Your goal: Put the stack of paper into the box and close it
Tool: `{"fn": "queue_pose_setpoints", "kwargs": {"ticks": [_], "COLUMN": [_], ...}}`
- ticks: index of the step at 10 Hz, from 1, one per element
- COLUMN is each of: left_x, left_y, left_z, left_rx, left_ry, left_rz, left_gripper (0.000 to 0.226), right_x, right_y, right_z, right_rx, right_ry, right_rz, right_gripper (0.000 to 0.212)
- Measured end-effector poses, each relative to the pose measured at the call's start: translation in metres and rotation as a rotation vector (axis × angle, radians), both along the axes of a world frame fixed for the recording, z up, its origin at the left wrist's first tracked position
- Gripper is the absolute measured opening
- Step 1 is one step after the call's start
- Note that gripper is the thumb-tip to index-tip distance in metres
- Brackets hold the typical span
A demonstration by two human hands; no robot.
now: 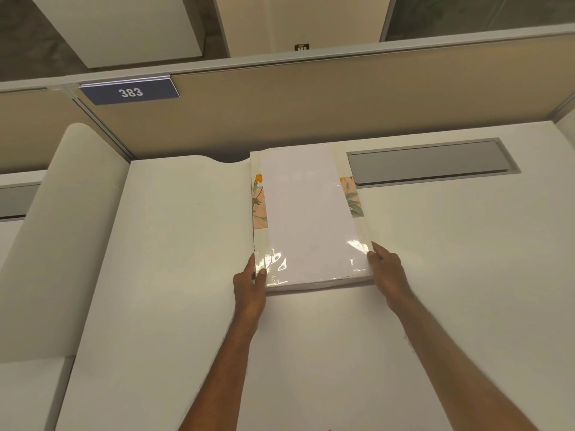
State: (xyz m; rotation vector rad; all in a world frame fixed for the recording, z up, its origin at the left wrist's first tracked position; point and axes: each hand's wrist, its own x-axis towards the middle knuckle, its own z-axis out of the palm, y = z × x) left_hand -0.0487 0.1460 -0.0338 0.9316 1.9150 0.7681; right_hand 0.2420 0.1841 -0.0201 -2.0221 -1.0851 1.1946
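A stack of white paper point(306, 213) lies lengthwise on top of a flat box point(259, 209) with a floral print; the print shows as strips on both sides of the stack. A glossy clear film reflects light near the front edge. Both rest on the white desk, a little right of centre. My left hand point(249, 286) grips the near left corner, thumb on top. My right hand point(387, 270) grips the near right corner. I cannot tell whether the paper sits in the box or on a closed lid.
A large white sheet point(161, 259) covers the desk's left half and curls up into a roll point(59, 237) at the far left. A grey cable hatch point(429, 161) sits at the back right. A beige partition point(311, 104) with a "383" sign point(130, 92) bounds the desk behind.
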Motion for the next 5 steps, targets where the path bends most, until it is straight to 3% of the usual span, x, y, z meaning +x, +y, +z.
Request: {"fn": "queue_pose_setpoints", "kwargs": {"ticks": [1, 2, 5], "left_x": [0.001, 0.003, 0.008], "left_y": [-0.002, -0.004, 0.012], "left_z": [0.004, 0.013, 0.039], "left_rx": [-0.005, 0.036, 0.22], "left_ry": [0.077, 0.32, 0.733], "left_rz": [-0.025, -0.116, -0.406], "left_gripper": [0.059, 0.068, 0.071], "right_x": [-0.001, -0.007, -0.022], "right_y": [-0.001, -0.004, 0.0], "right_z": [-0.002, 0.002, 0.018], "right_rx": [0.015, 0.146, 0.307], "right_ry": [-0.112, -0.303, -0.624], "right_rz": [-0.006, 0.089, 0.378], "right_gripper": [0.042, 0.06, 0.068]}}
